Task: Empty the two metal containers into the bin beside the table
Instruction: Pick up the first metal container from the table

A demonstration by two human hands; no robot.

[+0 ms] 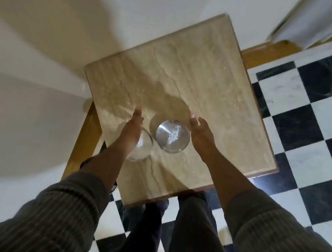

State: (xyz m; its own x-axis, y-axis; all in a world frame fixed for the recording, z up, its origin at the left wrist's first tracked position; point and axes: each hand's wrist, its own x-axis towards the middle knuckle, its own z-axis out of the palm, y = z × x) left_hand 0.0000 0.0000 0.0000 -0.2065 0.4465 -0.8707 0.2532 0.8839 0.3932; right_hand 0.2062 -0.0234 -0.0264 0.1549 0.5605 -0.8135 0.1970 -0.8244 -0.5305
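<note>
Striped grey sleeves (59,213) fill the near edge of the view, both forearms reaching out over a small stone-topped table (215,74). Two round metal containers stand touching each other on the table's near half. The right-hand container (172,136) is fully in view, upright, with a scatter of pale crumbs or grains in its bottom. The left-hand container (142,150) is partly covered by the left hand (132,127), which hangs over its far rim with fingers extended and loosely together — open, holding nothing. The right hand (199,130) hovers just beside the right-hand container, fingers spread and slightly curled toward its wall, not yet closed on it; whether it touches the metal I cannot tell.

Judging by this, the task is at its first step — the reach to pick up, nothing yet emptied. No bin can be made out with certainty; a dark rounded object (86,162) shows under the left forearm, beside the table. Next, each hand needs a firm grip on a container's wall, keeping it level until over the bin.
</note>
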